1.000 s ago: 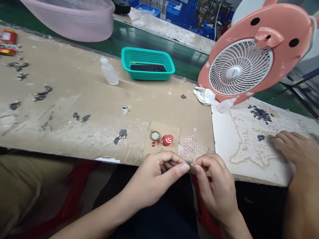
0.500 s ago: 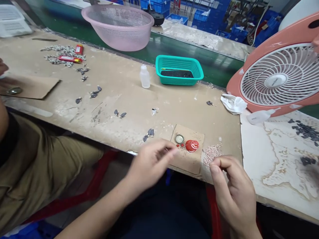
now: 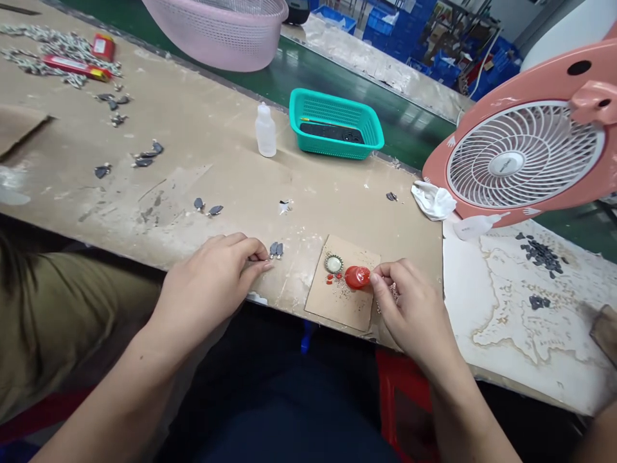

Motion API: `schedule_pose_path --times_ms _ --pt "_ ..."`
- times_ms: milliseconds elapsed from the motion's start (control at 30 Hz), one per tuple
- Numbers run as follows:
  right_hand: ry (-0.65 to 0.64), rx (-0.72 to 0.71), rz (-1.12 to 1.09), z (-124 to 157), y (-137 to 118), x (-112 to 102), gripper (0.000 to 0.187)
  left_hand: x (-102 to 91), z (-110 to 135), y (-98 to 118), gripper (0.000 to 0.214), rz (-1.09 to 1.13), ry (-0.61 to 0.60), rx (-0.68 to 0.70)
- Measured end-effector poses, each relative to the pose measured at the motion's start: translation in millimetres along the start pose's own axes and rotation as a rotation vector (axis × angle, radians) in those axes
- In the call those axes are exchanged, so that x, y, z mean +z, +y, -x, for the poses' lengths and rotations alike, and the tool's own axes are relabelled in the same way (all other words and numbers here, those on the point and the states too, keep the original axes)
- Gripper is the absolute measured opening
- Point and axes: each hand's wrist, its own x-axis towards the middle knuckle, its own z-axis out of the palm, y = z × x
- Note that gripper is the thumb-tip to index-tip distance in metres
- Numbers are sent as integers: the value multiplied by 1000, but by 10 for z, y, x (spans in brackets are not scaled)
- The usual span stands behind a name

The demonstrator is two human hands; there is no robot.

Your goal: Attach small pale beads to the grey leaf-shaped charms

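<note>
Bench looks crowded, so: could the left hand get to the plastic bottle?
Probably yes: only a few small dark pieces lie on the bench between the left hand and the plastic bottle.

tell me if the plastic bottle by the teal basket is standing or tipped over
Standing upright: the plastic bottle rests on its base, nozzle pointing straight up, just left of the teal basket.
</note>
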Motion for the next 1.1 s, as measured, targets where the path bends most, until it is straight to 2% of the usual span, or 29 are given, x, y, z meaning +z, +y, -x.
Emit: schedule_pose_path --times_ms 100,167,267,400,467,600,700,800,967,1100 --pt "-30 -31 73 -42 -17 -26 19 -5 22 -38 10 -12 21 54" --pt "-50 -36 115 -63 -28 -33 19 -3 33 -79 7 60 7 43" --pt "-76 -53 182 -85 -37 -32 20 -8 53 -132 11 276 -24 -9" --pt "-95 -63 183 -96 -43 -57 21 -54 94 -93 19 567 -46 40" --pt "-88 -21 42 -85 -46 -85 20 -75 117 -24 15 775 -77 29" --pt "-101 170 -475 -4 -65 -112 24 -51 170 138 6 1179 -136 -82" --pt "-77 285 -814 101 -102 -81 27 8 212 258 9 1361 -180 -162" --pt "-59 348 -1030 215 -165 -34 26 62 246 395 11 1467 -213 -200" --pt "9 357 -1161 411 -331 -7 19 93 296 651 16 1529 -251 -170" --pt "89 302 -1069 542 -494 -55 14 57 354 804 21 1586 -293 -139"
